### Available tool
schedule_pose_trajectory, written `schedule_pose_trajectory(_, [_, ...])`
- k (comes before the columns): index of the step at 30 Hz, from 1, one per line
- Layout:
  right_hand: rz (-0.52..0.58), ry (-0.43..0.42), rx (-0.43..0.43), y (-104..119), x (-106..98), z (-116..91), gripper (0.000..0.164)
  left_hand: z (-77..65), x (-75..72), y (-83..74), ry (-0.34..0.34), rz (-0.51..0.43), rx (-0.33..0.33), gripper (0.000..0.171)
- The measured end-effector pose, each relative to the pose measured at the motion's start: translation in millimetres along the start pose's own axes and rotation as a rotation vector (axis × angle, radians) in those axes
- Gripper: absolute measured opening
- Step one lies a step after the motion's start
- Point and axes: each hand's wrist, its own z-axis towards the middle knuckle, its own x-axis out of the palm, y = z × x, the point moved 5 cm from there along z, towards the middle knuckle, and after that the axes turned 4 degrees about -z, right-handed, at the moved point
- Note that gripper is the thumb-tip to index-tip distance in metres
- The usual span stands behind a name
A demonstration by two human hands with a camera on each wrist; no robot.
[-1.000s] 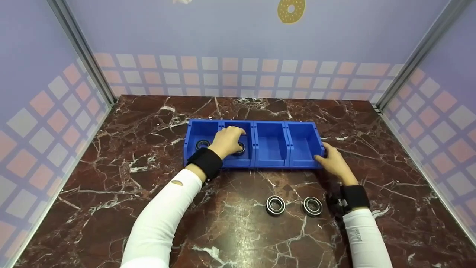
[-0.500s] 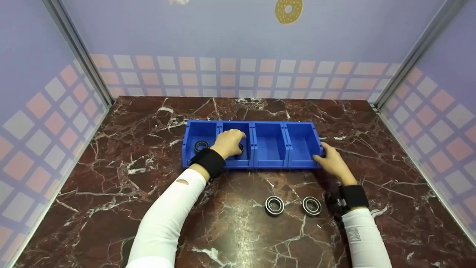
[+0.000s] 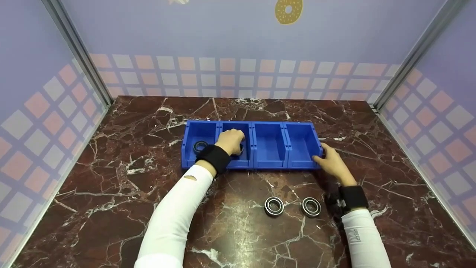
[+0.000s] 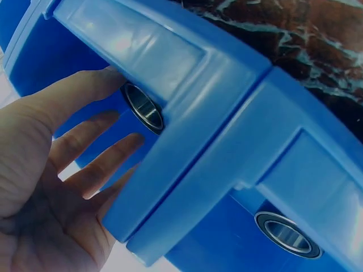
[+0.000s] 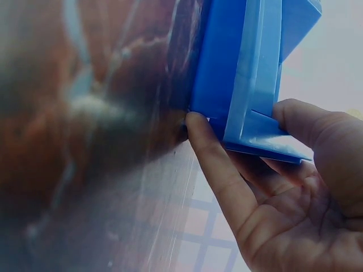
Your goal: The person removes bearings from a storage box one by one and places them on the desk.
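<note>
A row of blue storage bins [image 3: 270,163] stands on the marbled table. My left hand [image 3: 230,141] reaches into the second bin from the left, beside a ball bearing [image 3: 241,150]. In the left wrist view the thumb tip is right at the edge of that bearing [image 4: 144,107], and the loosely spread fingers lie apart from it. Another bearing [image 3: 200,143] lies in the leftmost bin. At the row's right end, my right hand [image 3: 333,162] grips the bin wall, thumb on the inner side and fingers outside, as the right wrist view shows along the blue edge [image 5: 249,73].
Two more bearings lie on the table in front of the bins, a left one [image 3: 274,214] and a right one [image 3: 311,214], near the right forearm. Patterned panels [image 3: 238,74] enclose the table [image 3: 111,208] at the back and both sides.
My left hand shifts slightly right and lower within the second bin, its forearm swinging right. The right hand keeps its hold on the bin end. The table bearings stay put.
</note>
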Motion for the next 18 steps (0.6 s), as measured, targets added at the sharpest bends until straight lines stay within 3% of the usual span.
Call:
schedule_pose_trajectory(11, [-0.001, -0.011, -0.008, -0.3, -0.6, 0.3, 0.052, 5.8, 5.7, -1.1, 0.001, 0.037, -0.023, 0.019])
schedule_pose_trajectory(18, [0.002, -0.008, -0.012, -0.1, -0.5, 0.5, 0.051, 8.0, 9.4, -0.1, 0.026, 0.047, -0.043, 0.020])
